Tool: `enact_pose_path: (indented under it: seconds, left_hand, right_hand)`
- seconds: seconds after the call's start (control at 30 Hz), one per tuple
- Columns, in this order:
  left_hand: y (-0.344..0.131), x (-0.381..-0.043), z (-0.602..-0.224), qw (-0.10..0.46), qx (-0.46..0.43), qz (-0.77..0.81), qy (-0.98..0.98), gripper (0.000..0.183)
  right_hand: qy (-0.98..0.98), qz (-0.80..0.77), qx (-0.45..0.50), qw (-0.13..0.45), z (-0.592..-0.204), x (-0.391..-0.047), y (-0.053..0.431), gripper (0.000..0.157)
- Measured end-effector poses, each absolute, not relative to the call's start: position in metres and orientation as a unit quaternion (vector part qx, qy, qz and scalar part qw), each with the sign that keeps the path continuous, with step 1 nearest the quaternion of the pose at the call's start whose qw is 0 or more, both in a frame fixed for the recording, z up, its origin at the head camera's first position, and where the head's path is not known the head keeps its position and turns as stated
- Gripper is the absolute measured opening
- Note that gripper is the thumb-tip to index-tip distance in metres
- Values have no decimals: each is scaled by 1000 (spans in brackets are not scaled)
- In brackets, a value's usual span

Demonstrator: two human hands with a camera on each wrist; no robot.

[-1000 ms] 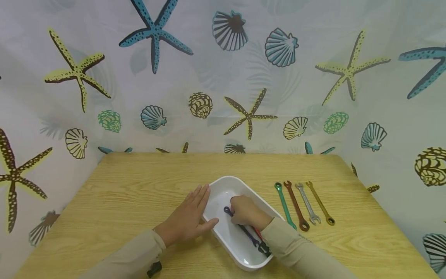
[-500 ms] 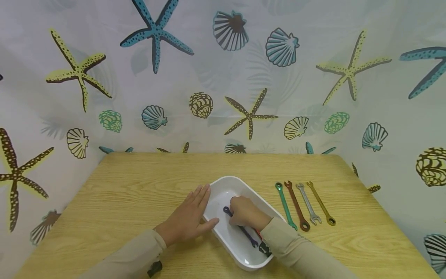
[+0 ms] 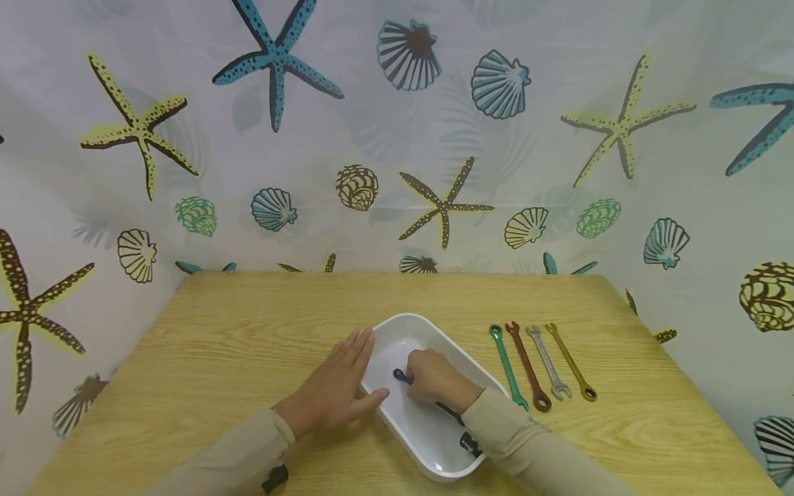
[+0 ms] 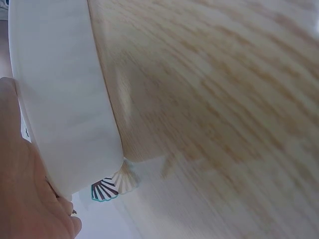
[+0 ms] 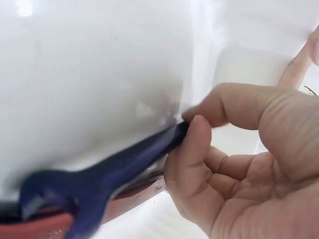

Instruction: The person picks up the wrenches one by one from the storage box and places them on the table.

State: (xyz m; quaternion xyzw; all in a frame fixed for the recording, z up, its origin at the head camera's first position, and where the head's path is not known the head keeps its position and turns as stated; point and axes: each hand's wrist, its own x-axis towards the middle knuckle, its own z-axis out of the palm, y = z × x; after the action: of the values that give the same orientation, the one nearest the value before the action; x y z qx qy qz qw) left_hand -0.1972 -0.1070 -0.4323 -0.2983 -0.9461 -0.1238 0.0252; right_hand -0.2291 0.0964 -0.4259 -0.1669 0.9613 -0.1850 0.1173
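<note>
Head: white tray (image 3: 422, 432) holds black-ended tool (image 3: 470, 444), blue wrench (image 5: 130, 160); right hand (image 3: 439, 379) pinches wrench; left hand (image 3: 331, 391) straight-fingered.

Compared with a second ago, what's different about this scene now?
The dark blue wrench has turned, its lower end swung right toward the right sleeve. The right hand pinches it now; whether it did before, I can't tell. The white tray, the left hand at its edge and the four wrenches beside it stayed put.
</note>
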Motion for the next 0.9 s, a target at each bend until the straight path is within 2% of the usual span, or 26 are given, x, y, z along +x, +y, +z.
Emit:
enact_pose_path:
  seconds: [0.43, 0.73, 0.9]
  left_hand:
    - [-108, -198, -434, 32, -301, -122, -945, 90]
    - [-108, -196, -432, 31, -302, -124, -945, 90]
    - [-108, -196, -431, 32, -302, -124, -945, 89]
  right_hand:
    - [958, -198, -178, 106, -430, -231, 98, 11]
    - [947, -229, -180, 132, -427, -232, 100, 16]
    - [944, -232, -208, 110, -423, -235, 101, 14]
